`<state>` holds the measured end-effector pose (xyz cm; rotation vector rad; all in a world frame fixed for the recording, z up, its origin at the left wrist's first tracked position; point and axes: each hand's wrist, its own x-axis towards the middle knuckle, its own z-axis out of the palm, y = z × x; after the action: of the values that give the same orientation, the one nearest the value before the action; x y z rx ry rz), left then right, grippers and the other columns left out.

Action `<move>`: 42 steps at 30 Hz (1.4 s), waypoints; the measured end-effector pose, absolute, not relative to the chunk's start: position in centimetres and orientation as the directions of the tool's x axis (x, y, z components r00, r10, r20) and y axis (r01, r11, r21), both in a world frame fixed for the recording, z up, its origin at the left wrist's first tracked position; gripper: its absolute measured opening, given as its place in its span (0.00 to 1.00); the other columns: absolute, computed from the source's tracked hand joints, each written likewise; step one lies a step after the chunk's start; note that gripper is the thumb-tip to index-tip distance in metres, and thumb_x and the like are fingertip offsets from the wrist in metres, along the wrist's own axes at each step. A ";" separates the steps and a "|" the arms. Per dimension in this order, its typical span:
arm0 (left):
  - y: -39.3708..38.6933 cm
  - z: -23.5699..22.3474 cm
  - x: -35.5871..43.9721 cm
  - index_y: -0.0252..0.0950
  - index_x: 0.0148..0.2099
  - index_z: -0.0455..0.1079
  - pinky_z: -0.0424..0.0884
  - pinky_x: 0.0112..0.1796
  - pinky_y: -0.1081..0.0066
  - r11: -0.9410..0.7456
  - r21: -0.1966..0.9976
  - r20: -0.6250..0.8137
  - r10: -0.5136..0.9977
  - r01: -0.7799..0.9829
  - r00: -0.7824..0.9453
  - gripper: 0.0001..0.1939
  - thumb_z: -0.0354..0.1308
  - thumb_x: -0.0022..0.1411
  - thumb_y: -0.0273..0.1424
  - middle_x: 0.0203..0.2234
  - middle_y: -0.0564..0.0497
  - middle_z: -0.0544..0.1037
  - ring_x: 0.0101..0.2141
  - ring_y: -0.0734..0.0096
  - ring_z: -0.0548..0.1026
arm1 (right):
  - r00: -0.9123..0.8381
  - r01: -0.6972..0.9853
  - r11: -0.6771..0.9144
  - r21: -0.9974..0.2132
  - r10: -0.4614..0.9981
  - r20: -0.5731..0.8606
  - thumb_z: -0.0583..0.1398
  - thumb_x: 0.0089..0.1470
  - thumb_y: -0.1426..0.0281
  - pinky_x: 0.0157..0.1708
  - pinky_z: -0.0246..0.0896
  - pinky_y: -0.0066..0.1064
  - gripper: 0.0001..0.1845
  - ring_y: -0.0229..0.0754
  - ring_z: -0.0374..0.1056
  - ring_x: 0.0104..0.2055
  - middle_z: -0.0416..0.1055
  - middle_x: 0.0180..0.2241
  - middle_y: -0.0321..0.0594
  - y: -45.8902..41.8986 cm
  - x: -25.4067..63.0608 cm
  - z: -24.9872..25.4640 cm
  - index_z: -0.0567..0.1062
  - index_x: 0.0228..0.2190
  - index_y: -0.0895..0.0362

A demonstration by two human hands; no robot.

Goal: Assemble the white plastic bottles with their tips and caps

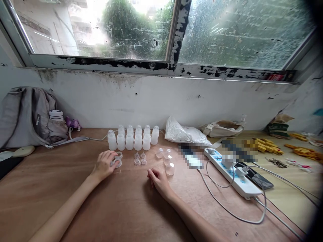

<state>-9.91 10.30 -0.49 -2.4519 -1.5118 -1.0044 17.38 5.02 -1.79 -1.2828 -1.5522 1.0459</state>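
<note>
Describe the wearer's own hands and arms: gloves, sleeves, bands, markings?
Left hand and right hand are both ungloved human hands. Forearms are slim and uncovered as far as the view shows: no sleeve, watch, wristband or cable on either. No markings stand out. Nails and any small ring are too small to judge.
</note>
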 end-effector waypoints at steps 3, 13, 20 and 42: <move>8.3 -1.3 -9.1 0.38 0.35 0.68 0.57 0.46 0.56 -0.490 0.176 0.533 0.777 0.854 0.336 0.09 0.53 0.53 0.36 0.41 0.43 0.69 0.48 0.52 0.62 | -0.046 0.416 0.270 -0.868 0.960 0.276 0.52 0.50 0.62 0.19 0.54 0.25 0.12 0.35 0.60 0.19 0.63 0.20 0.35 6.6 17.1 -1.7 0.67 0.26 0.58; 5.7 0.9 -3.5 0.38 0.30 0.65 0.59 0.46 0.62 -0.498 0.642 0.490 0.851 0.583 0.188 0.06 0.50 0.56 0.33 0.43 0.45 0.68 0.46 0.59 0.64 | -0.129 0.572 0.384 -0.725 0.914 0.384 0.53 0.46 0.72 0.27 0.57 0.28 0.15 0.38 0.60 0.25 0.60 0.22 0.34 10.2 16.8 -2.2 0.65 0.40 0.59; 6.4 0.8 1.8 0.36 0.35 0.66 0.64 0.42 0.68 -0.271 0.957 0.254 0.954 0.105 0.158 0.11 0.49 0.57 0.38 0.39 0.47 0.71 0.40 0.66 0.70 | -0.185 0.567 0.408 -0.715 0.909 0.372 0.55 0.46 0.74 0.27 0.58 0.28 0.09 0.37 0.60 0.25 0.63 0.25 0.36 10.6 17.0 -2.3 0.69 0.33 0.57; 6.6 -0.1 1.5 0.39 0.40 0.60 0.71 0.33 0.70 0.002 0.975 0.026 0.992 -0.224 0.125 0.18 0.60 0.47 0.38 0.35 0.50 0.70 0.36 0.67 0.71 | -0.150 0.460 0.590 -0.664 0.788 0.597 0.52 0.51 0.71 0.23 0.59 0.27 0.05 0.34 0.60 0.22 0.63 0.27 0.39 6.9 16.0 -2.0 0.65 0.33 0.55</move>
<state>1.52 6.55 -0.13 -2.5532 -2.1782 -2.8157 16.03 6.90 -2.03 -1.0211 -1.7924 0.3997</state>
